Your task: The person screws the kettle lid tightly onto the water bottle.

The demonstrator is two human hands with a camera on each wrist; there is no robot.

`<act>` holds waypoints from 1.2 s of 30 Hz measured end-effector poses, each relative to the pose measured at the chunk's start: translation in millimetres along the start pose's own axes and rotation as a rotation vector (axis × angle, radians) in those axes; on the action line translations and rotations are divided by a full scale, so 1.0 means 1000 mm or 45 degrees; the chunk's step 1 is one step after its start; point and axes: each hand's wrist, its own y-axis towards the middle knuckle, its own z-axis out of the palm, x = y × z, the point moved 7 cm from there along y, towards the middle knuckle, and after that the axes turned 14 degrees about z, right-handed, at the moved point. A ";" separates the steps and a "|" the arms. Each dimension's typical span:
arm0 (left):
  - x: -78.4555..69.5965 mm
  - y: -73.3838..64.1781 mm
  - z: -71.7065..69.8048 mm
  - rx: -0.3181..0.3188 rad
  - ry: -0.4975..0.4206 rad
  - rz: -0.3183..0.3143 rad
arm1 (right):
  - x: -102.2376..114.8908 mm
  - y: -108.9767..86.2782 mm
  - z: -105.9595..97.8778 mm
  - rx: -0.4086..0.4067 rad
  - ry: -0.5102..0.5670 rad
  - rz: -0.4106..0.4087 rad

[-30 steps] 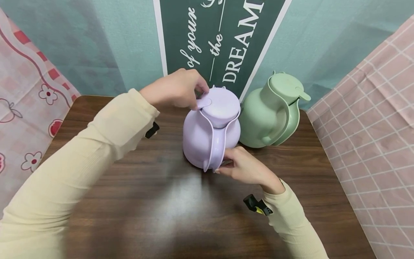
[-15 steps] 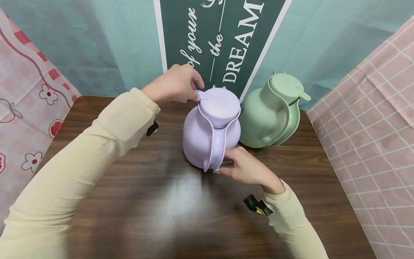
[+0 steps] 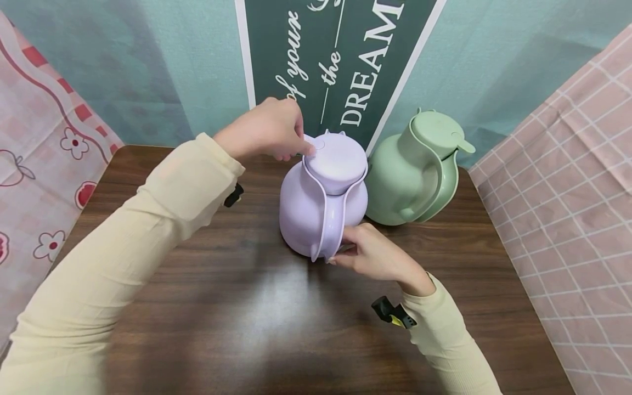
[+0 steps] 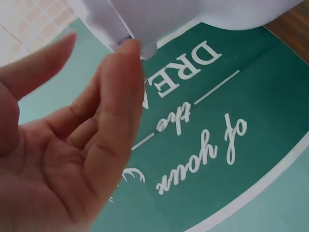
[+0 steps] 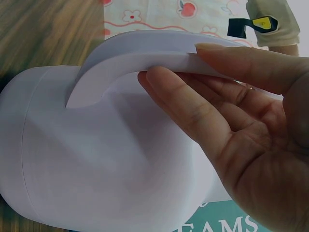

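Observation:
A lilac thermos jug [image 3: 298,211] stands upright on the table, its lid [image 3: 338,156] seated in the neck and its handle [image 5: 159,62] facing the near side. My left hand [image 3: 271,129] is at the lid's tab, the thumb tip against the tab's root in the head view. In the left wrist view that thumb stands apart from the other fingers, and a fingertip [image 4: 129,47] reaches the jug's edge. Low on the handle, my right hand [image 3: 370,252] pinches it between thumb and fingers. Behind and to the right is a similar green jug [image 3: 395,181], lid on.
The dark wooden table [image 3: 222,318] is bounded by a teal cloth [image 3: 207,71] with a dark green lettered banner [image 3: 321,55] at the back. A patterned cloth [image 3: 39,159] hangs at left, and a pink checked cloth [image 3: 568,208] at right.
The lid has turned a little, its tab swinging toward the back. My left hand shifted its fingers and brought the thumb onto the tab's root. The right hand and both jugs stayed put.

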 end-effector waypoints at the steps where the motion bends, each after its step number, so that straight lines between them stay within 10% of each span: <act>1: -0.002 0.000 0.002 0.016 0.006 0.007 | 0.000 0.000 0.000 0.000 0.000 0.000; 24: -0.019 0.012 0.011 0.055 0.087 0.128 | 0.000 0.001 -0.001 0.002 0.009 -0.010; 36: -0.012 0.018 0.008 0.074 -0.110 0.182 | -0.001 0.000 -0.002 -0.013 -0.009 -0.017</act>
